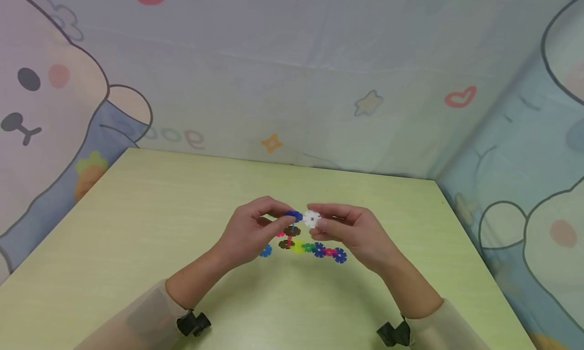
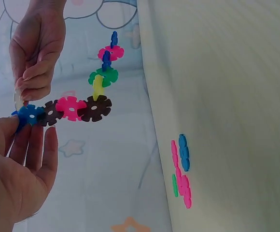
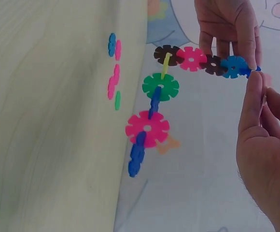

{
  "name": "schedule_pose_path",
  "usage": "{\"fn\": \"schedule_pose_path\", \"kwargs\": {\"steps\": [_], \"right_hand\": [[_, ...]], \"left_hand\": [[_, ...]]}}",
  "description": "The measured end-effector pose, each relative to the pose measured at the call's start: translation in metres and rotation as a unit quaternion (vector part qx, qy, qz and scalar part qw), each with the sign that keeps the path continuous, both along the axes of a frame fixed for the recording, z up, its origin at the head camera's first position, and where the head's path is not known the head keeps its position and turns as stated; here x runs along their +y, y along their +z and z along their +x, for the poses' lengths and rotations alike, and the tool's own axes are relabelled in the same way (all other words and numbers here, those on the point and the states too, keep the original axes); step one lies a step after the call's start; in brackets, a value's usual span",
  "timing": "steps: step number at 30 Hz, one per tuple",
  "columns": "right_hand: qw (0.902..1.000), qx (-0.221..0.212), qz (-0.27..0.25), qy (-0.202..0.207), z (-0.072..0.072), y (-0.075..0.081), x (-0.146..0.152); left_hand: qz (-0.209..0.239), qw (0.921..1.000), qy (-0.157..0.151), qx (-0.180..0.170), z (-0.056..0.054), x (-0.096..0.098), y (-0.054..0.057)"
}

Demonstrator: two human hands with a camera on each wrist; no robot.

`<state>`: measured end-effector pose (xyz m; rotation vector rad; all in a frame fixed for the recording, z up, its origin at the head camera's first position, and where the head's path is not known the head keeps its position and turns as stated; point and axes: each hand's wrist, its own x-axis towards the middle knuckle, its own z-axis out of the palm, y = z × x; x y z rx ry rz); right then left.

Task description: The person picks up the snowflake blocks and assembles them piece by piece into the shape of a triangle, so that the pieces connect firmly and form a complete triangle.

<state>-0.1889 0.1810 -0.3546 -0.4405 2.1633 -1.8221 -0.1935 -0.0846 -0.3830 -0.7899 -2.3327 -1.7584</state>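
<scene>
Above the table, my left hand (image 1: 246, 233) pinches the dark blue notched plastic disc (image 1: 296, 216) at one end of a chain of interlocked discs. My right hand (image 1: 362, 233) holds a white notched disc (image 1: 312, 219) between thumb and fingers, right beside the dark blue one; whether the two touch is unclear. From the held end the chain runs through a light blue disc (image 2: 32, 109), a brown one, a pink one (image 3: 192, 53) and another brown disc (image 2: 101, 113). There it bends at a yellow disc (image 2: 98, 87) toward green (image 3: 152, 92), dark blue, pink (image 3: 135, 130) and dark blue (image 3: 136, 159).
Loose discs lie on the pale table (image 1: 150, 213) beyond the hands: a light blue one (image 2: 184, 152), several pink ones (image 2: 183, 186) and a green one (image 3: 118, 100). A printed cloth wall (image 1: 292, 86) rises behind the table's far edge.
</scene>
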Motion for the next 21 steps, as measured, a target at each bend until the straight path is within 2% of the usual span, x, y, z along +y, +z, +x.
{"fn": "schedule_pose_path", "kwargs": {"steps": [9, 16, 21], "right_hand": [[0.9998, -0.006, 0.017, 0.0, -0.001, 0.003, -0.006], [0.9996, -0.011, 0.025, -0.013, 0.001, 0.002, -0.008], [0.9997, -0.008, 0.015, -0.016, 0.003, -0.003, -0.011]], "left_hand": [[-0.026, 0.9994, 0.012, 0.019, 0.001, -0.001, 0.0], [-0.015, 0.9998, 0.014, -0.001, 0.002, -0.001, -0.002], [-0.017, 0.9997, 0.017, 0.007, 0.002, -0.002, -0.003]]}}
